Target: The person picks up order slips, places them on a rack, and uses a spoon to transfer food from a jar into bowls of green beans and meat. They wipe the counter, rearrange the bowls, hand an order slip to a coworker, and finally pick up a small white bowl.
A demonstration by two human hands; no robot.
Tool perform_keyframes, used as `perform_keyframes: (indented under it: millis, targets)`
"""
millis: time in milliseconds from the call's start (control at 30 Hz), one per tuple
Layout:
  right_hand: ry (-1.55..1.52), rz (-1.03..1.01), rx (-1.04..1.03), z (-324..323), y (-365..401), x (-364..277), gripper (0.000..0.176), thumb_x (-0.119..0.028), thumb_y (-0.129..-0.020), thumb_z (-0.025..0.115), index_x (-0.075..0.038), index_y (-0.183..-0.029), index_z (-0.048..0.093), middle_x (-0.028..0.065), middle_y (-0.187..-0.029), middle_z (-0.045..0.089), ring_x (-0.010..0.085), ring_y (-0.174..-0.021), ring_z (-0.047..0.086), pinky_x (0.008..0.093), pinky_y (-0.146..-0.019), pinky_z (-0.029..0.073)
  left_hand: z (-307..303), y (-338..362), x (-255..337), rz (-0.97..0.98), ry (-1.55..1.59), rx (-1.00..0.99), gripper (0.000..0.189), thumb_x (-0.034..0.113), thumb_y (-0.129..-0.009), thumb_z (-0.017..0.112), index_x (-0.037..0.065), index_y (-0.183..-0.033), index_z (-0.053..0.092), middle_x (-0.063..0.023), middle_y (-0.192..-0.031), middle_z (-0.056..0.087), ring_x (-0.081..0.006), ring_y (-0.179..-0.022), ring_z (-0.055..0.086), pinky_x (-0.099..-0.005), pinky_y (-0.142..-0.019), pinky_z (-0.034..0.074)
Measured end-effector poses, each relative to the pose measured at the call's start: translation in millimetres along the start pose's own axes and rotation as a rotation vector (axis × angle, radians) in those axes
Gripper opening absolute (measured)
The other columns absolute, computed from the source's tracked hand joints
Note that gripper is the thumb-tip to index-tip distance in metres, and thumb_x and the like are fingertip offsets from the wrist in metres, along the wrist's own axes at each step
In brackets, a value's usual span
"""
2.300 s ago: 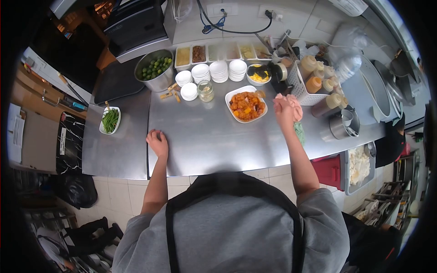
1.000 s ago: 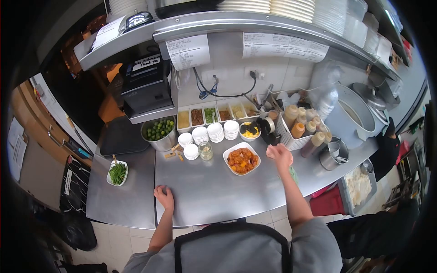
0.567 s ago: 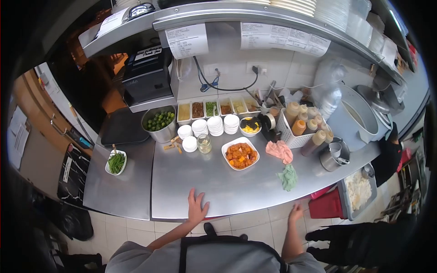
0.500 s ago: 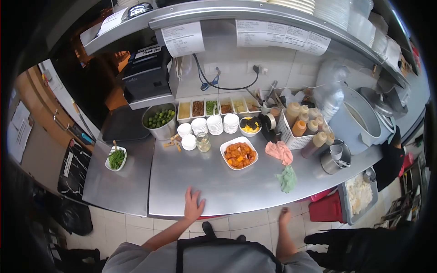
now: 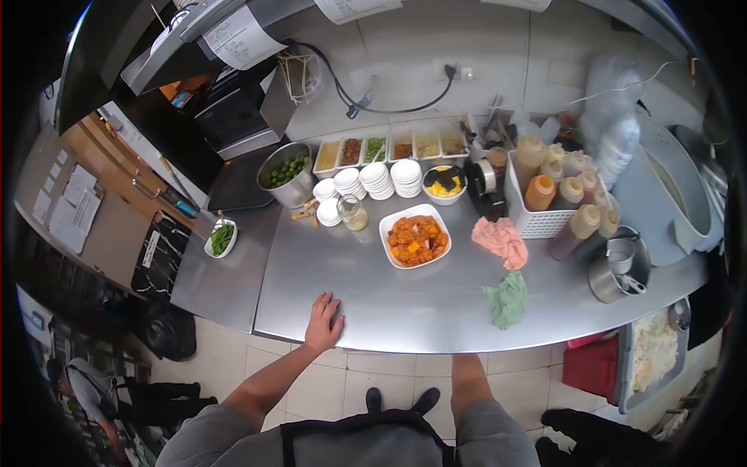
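My left hand (image 5: pixel 324 324) rests on the steel counter (image 5: pixel 389 311) near its front edge, fingers stretched out, holding nothing. My right forearm reaches under the counter edge, which hides the hand. A white bowl (image 5: pixel 383 233) of orange-red chunks (image 5: pixel 418 240) stands ahead, to the right of my left hand. Beyond it is a small white bowl (image 5: pixel 446 199) with yellow pieces and something black. A glass jar (image 5: pixel 352 214) stands beside stacked white dishes (image 5: pixel 377 180). To the right lie a pink cloth (image 5: pixel 502 241) and a green cloth (image 5: pixel 508 299).
Squeeze bottles fill a white basket (image 5: pixel 543 224); a metal pot (image 5: pixel 603 274) stands nearby. Topping containers (image 5: pixel 352 152) and a pot of green limes (image 5: pixel 285 173) line the back. A dish of green vegetables (image 5: pixel 222 238) is at left. Other people stand behind on both sides.
The view has shifted, bringing the counter's contents closer. My right hand, earlier visible below the counter's front edge, has moved out of sight under it. My left hand stays on the counter.
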State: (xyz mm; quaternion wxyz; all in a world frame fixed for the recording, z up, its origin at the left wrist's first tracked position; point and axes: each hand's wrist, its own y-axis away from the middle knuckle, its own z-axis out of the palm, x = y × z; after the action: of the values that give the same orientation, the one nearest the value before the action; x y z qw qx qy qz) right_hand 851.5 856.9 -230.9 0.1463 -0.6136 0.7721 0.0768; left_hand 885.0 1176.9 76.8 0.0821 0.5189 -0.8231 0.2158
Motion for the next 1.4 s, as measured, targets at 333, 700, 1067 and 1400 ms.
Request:
perform_keyframes:
  millis: [333, 700, 1067, 1400]
  targets:
    - [-0.151, 0.185, -0.059, 5, 0, 9, 0.032, -0.021, -0.082, 0.048, -0.005, -0.11, 0.048, 0.0113, -0.106, 0.053, 0.0282, -0.094, 0.054, 0.0424, -0.083, 0.041, -2, -3, 3, -0.006, 0.002, -0.001, 0.039, 0.01, -0.074, 0.055, 0.002, -0.111, 0.046, -0.0185, -0.124, 0.037, -0.0374, -0.117, 0.032, -0.042, -0.096, 0.03]
    - [-1.456, 0.883, 0.12, -53, 3, 9, 0.034, -0.022, -0.083, 0.047, -0.006, -0.112, 0.045, 0.0102, -0.107, 0.052, 0.0272, -0.095, 0.054, 0.042, -0.081, 0.042, -4, -1, 3, 0.008, 0.005, 0.02, 0.04, 0.014, -0.074, 0.056, 0.004, -0.112, 0.046, -0.0175, -0.123, 0.038, -0.036, -0.117, 0.032, -0.0407, -0.095, 0.032]
    - [-2.27, 1.017, 0.219, -81, 2, -51, 0.035, -0.023, -0.085, 0.046, -0.006, -0.115, 0.043, 0.0091, -0.109, 0.051, 0.0261, -0.096, 0.053, 0.0415, -0.08, 0.044, -4, 3, 1, 0.016, 0.039, 0.051, 0.038, 0.015, -0.076, 0.056, 0.004, -0.11, 0.047, -0.0176, -0.122, 0.038, -0.0359, -0.117, 0.033, -0.0407, -0.095, 0.032]
    - [-1.895, 1.015, 0.137, -127, 111, -4, 0.034, -0.017, -0.082, 0.055, -0.002, -0.11, 0.045, 0.0116, -0.097, 0.054, 0.0258, -0.083, 0.055, 0.0383, -0.062, 0.047, 6, 8, -5, 0.013, 0.106, 0.088, 0.036, 0.014, -0.075, 0.055, 0.003, -0.109, 0.048, -0.0198, -0.121, 0.04, -0.0369, -0.117, 0.032, -0.042, -0.096, 0.03]
